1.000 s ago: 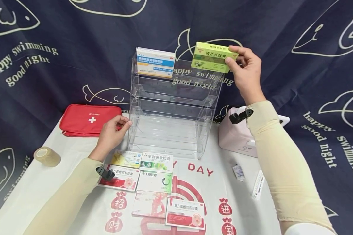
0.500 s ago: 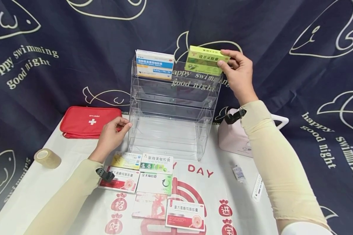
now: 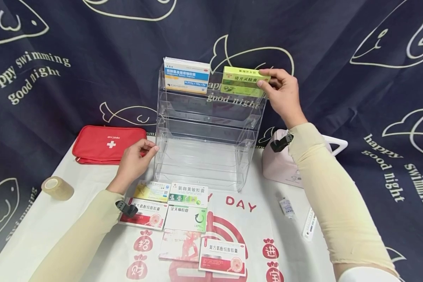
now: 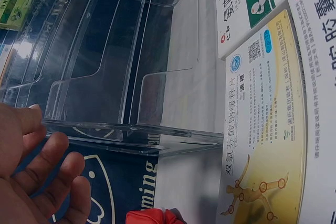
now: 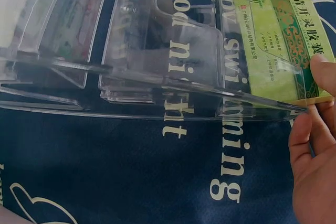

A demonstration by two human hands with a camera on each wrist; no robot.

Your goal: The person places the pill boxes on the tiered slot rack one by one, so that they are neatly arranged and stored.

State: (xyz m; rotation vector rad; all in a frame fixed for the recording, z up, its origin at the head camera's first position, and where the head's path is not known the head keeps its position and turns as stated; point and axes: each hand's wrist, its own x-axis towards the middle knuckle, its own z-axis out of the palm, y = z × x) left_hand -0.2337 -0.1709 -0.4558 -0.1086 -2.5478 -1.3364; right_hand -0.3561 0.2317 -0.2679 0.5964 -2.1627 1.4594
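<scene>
At the top tier of the clear acrylic stepped rack [image 3: 208, 129], the right hand [image 3: 283, 96] pinches a green rectangular medicine box [image 3: 242, 81] by its end, the box partly behind the tier's front wall, beside a blue-and-white box [image 3: 187, 74]. Down on the worktop [image 3: 264, 227], the left hand [image 3: 135, 160] touches the rack's lower left edge with loosely bent fingers, gripping nothing.

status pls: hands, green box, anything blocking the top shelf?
Right hand pinches green box, part-way into top tier of clear rack. Left hand braces rack's left edge. Blue-white box sits alongside, apart; slot unobstructed.
</scene>
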